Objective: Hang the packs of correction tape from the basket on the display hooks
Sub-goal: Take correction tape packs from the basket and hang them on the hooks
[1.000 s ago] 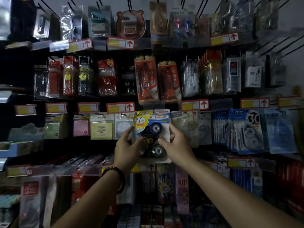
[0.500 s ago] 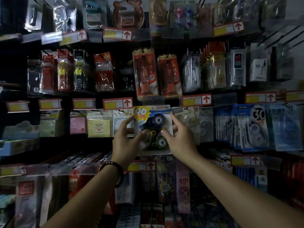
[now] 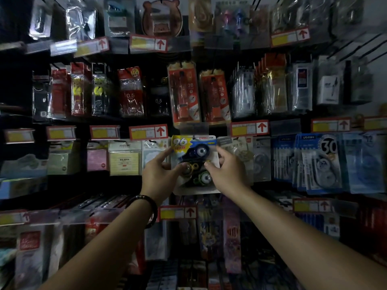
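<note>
Your pack of correction tape (image 3: 195, 162) stands upright just right of the red-arrow price tag (image 3: 148, 131), its top edge level with the tag's lower edge. The long axis runs straight up and down, printed face toward you, with the yellow "96" corner uppermost nearest the tag. The three dispensers are stacked blue, yellow, green from top to bottom.

Your left hand (image 3: 158, 176) pinches the edge nearer the tag, thumb on the front. Your right hand (image 3: 228, 172) pinches the far edge the same way. You cannot tell whether the hang hole is on a hook.

Against a second ago, the pack sits in much the same place under the tag. Both index fingers reach higher up its edges.
</note>
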Action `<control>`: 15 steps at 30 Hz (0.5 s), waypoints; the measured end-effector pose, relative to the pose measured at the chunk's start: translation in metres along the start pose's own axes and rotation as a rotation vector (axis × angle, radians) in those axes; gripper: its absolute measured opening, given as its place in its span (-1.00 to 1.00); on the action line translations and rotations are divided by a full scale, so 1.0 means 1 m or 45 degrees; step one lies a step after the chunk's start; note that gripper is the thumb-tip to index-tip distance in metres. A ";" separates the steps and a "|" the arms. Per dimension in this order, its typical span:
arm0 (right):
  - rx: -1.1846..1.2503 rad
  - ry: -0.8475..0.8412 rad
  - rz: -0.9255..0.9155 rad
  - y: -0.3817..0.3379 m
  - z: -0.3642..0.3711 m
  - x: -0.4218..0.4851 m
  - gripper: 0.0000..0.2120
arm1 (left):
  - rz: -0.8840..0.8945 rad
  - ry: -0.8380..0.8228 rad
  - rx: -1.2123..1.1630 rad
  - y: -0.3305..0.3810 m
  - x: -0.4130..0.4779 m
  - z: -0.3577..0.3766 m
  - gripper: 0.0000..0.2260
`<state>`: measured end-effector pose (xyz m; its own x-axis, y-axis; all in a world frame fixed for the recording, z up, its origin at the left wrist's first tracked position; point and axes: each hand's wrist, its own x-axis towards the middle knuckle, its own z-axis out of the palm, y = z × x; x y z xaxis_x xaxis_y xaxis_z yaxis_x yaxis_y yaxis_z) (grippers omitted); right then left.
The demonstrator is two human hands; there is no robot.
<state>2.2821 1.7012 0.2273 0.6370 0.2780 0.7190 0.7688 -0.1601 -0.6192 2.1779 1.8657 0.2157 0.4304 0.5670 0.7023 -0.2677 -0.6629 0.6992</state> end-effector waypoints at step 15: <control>-0.176 -0.189 0.004 0.007 -0.032 -0.073 -0.82 | 0.202 -0.039 0.343 0.018 -0.095 -0.023 -0.77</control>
<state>2.2431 1.6498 0.1801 0.6316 0.4123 0.6566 0.7740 -0.2867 -0.5646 2.1130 1.8113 0.1645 0.4284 0.4336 0.7927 -0.0975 -0.8500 0.5177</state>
